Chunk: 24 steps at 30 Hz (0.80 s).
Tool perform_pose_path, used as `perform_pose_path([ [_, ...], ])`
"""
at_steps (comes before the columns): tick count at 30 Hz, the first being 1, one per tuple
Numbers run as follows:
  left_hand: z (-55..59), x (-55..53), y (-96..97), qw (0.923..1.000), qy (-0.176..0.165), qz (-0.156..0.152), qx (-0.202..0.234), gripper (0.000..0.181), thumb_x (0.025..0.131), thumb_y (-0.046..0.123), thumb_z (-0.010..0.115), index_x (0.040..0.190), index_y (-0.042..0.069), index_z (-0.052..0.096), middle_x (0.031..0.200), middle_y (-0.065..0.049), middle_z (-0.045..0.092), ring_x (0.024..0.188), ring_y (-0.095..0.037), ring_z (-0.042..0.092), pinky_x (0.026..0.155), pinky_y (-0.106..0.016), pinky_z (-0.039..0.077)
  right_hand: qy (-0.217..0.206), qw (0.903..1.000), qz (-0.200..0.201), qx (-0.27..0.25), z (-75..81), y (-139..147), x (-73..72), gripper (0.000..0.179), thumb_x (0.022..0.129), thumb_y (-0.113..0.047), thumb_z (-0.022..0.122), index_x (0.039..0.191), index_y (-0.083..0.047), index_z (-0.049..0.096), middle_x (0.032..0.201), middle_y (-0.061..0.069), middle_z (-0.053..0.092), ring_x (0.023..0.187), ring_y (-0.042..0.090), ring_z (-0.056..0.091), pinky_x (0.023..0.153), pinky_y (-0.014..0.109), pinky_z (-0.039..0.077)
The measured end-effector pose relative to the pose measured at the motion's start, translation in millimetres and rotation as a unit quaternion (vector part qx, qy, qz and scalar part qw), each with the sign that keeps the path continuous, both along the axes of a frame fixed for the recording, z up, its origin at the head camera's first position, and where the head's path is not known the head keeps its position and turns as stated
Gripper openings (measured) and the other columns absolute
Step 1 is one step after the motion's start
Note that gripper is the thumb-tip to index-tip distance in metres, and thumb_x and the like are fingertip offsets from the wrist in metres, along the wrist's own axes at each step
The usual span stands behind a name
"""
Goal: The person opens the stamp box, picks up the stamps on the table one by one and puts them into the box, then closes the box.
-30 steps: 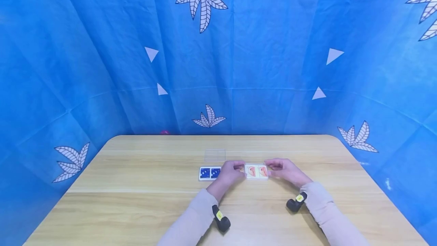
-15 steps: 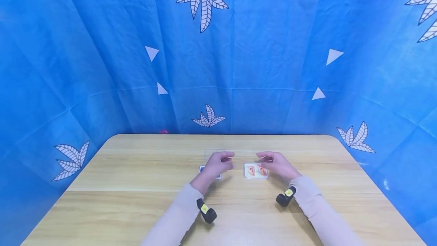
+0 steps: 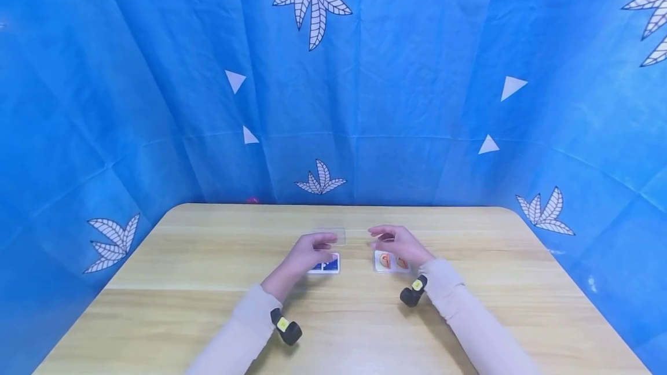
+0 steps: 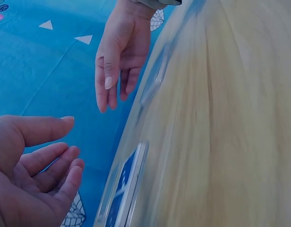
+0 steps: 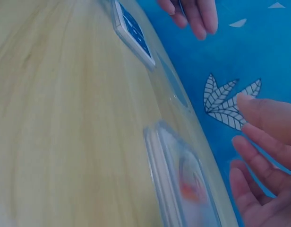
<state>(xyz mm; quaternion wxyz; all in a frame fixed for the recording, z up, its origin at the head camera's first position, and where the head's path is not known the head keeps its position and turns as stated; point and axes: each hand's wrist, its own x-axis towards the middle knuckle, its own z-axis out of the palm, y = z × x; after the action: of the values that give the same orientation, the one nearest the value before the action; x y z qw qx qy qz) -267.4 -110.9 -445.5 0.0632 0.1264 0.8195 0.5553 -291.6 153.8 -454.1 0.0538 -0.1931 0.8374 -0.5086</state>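
My left hand [image 3: 306, 252] hovers over a flat case of blue printed cards [image 3: 330, 265], its relaxed fingers holding nothing and partly hiding the case in the head view. A clear plastic lid [image 3: 337, 235] lies just behind that case. To the right is a second clear case with orange-red pictures [image 3: 385, 261]; its picture looks blurred behind clear plastic in the right wrist view [image 5: 188, 184]. My right hand [image 3: 400, 243] hangs above and behind this case, fingers loosely bent, with nothing held. The right wrist view also shows the blue case [image 5: 136, 30].
Both cases lie flat on a light wooden table [image 3: 208, 271], with a gap of bare wood between them. A blue cloth backdrop [image 3: 396, 74] with leaf prints stands behind the table's far edge. Each wrist wears a small black camera [image 3: 289, 331].
Both hands have let go of the orange-pictured case, risen and moved left. My left hand has come over the blue cards. The cases stay in place.
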Motion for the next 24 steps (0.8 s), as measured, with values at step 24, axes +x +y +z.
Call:
perform_pose_path([
  [24, -20.2, 3.0, -42.8, 0.9994, -0.024, 0.025, 0.006, 0.054, 0.071, -0.001, 0.073, 0.123, 0.001, 0.059, 0.125, -0.016, 0.059, 0.119, -0.035, 0.052, 0.103, -0.046, 0.041, -0.054, 0.9979, -0.032, -0.019, -6.3, -68.6, -26.0, 0.058, 0.076, -0.015, 0.075, 0.128, -0.002, 0.054, 0.125, 0.014, 0.058, 0.113, 0.030, 0.053, 0.101, 0.045, 0.043],
])
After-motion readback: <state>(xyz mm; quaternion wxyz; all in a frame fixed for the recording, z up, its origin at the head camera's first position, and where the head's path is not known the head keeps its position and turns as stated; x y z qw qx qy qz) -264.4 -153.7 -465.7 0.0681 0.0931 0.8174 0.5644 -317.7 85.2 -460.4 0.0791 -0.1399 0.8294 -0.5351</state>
